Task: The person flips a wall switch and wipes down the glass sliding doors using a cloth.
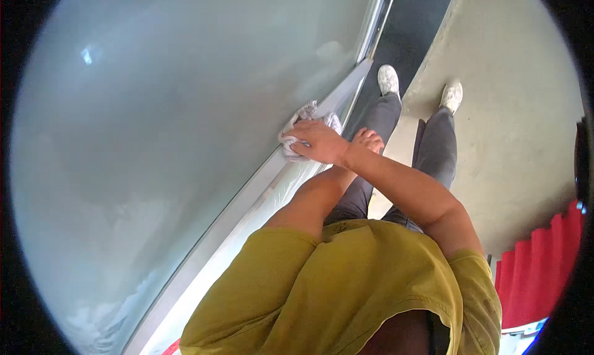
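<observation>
My right hand [314, 140] presses a crumpled white cloth with faint dark marks [331, 121] against the pale frame ledge [257, 180] along a large glossy grey panel [154, 120]. Its fingers are bent over the cloth, which bulges out on both sides of the hand. My right forearm crosses over my left wrist. Beyond that crossing, my left hand [369, 140] shows only in part, in front of my dark trouser leg. Its fingers look curled in, with nothing visible in them; the palm is hidden.
A dark floor strip [413, 33] runs beside the panel's frame, next to beige floor [513, 107]. My feet in white shoes [388, 80] stand across the two. Pleated red fabric [538, 268] hangs at the lower right. The panel reflects light spots.
</observation>
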The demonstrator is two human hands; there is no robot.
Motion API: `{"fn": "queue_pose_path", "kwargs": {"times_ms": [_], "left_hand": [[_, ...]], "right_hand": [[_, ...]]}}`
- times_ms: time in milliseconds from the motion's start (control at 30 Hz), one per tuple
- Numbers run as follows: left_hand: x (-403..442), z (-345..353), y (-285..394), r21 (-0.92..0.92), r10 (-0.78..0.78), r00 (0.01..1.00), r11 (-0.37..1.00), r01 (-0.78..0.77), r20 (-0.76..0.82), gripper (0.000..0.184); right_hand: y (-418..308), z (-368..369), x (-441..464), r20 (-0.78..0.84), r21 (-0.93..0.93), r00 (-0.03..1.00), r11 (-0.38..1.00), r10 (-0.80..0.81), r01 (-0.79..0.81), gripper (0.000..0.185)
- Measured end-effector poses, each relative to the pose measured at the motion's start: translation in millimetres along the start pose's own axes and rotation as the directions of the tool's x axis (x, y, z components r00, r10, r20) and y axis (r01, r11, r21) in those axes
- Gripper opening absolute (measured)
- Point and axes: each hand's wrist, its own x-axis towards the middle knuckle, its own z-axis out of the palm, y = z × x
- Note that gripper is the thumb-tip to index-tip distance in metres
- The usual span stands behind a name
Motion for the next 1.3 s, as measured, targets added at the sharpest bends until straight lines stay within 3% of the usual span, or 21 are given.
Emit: {"fn": "queue_pose_path", "kwargs": {"times_ms": [67, 133, 200, 300, 333, 467, 533, 600, 667, 733, 800, 867, 1033, 1100, 1133, 1167, 1200, 1300], "left_hand": [[-16.9, 11.6, 5.6, 0.134, -0.008, 0.999, 0.991, 0.003, 0.037, 0.028], [-44.9, 25.3, 2.5, 0.118, 0.068, 0.995, 0.991, -0.059, -0.074, 0.032], [-42.0, 37.9, 24.7, 0.109, 0.086, 0.990, 0.991, -0.074, -0.113, 0.036], [-34.1, 94.8, 9.6, -0.051, 0.046, 0.961, 0.997, -0.062, -0.273, 0.043], [-30.2, 86.9, 16.7, -0.181, -0.050, 0.959, 0.983, -0.002, -0.280, 0.038], [-2.2, 60.8, 43.7, -0.679, -0.381, 0.894, 0.723, 0.128, -0.236, 0.023], [21.2, 103.6, 18.5, -0.665, -0.438, 0.855, 0.730, 0.158, -0.278, 0.023], [40.6, 127.7, 2.2, -0.662, -0.509, 0.798, 0.724, 0.194, -0.323, 0.024], [39.6, 137.7, 1.5, -0.673, -0.606, 0.761, 0.665, 0.324, -0.233, 0.026], [39.9, 147.2, 11.0, -0.736, -0.677, 0.701, 0.589, 0.333, -0.225, 0.027], [41.8, 163.7, 5.7, -0.790, -0.717, 0.668, 0.521, 0.323, -0.200, 0.028], [34.0, 166.3, 25.8, -0.746, -0.685, 0.727, 0.511, 0.428, -0.051, 0.036], [24.5, 148.9, 36.5, -0.647, -0.553, 0.830, 0.658, 0.384, -0.071, 0.036], [24.3, 150.1, 29.6, -0.632, -0.503, 0.858, 0.700, 0.333, -0.105, 0.036], [26.4, 151.1, 22.1, -0.626, -0.540, 0.814, 0.716, 0.311, -0.213, 0.035], [30.2, 152.3, 13.4, -0.619, -0.565, 0.761, 0.732, 0.285, -0.318, 0.034], [27.7, 150.0, 6.9, -0.593, -0.535, 0.769, 0.762, 0.260, -0.351, 0.034], [4.2, 155.6, -8.1, -0.598, -0.501, 0.702, 0.791, 0.134, -0.506, 0.031]], "right_hand": [[-16.1, 5.8, -1.9, 0.036, -0.042, 0.999, 0.999, -0.017, 0.019, 0.037], [-39.7, 16.0, 3.6, 0.125, -0.037, 0.988, 0.996, 0.091, -0.087, 0.038], [-58.1, -24.4, 5.4, 0.141, 0.011, 0.986, 0.996, 0.091, -0.094, 0.039], [-51.9, -27.8, 8.4, 0.210, -0.004, 0.970, 0.993, 0.119, -0.121, 0.041], [-54.5, -26.5, 8.1, 0.261, 0.001, 0.953, 0.987, 0.154, -0.160, 0.042], [-50.3, -19.7, 13.3, 0.301, -0.074, 0.950, 0.996, 0.077, -0.057, 0.042], [-45.5, -23.1, 14.5, 0.295, -0.028, 0.955, 0.999, 0.029, -0.021, 0.041], [-32.5, -22.6, 19.0, 0.386, 0.008, 0.919, 0.997, -0.079, 0.083, 0.039], [-30.5, -21.0, 19.9, 0.327, 0.017, 0.924, 0.979, -0.198, 0.204, 0.039], [-40.2, -20.1, 17.3, 0.331, 0.058, 0.909, 0.966, -0.255, 0.250, 0.041], [-43.0, -14.8, 12.6, 0.232, -0.018, 0.934, 0.959, -0.272, 0.283, 0.042], [-86.5, -21.7, 1.8, 0.189, 0.044, 0.922, 0.941, -0.338, 0.336, 0.044], [-130.8, -24.1, -6.9, 0.111, 0.090, 0.852, 0.859, -0.512, 0.504, 0.052], [-144.7, -24.2, -8.5, 0.172, -0.127, 0.651, 0.639, -0.739, 0.759, 0.057], [-151.6, -21.5, -8.2, 0.174, -0.156, 0.625, 0.605, -0.761, 0.781, 0.057], [-157.1, -19.1, -8.8, 0.248, -0.297, 0.544, 0.472, -0.802, 0.830, 0.058], [-161.5, -13.3, -9.7, 0.333, -0.422, 0.472, 0.318, -0.816, 0.849, 0.058], [-152.9, 7.0, 14.3, 0.426, -0.575, 0.433, 0.131, -0.795, 0.807, 0.058]]}}
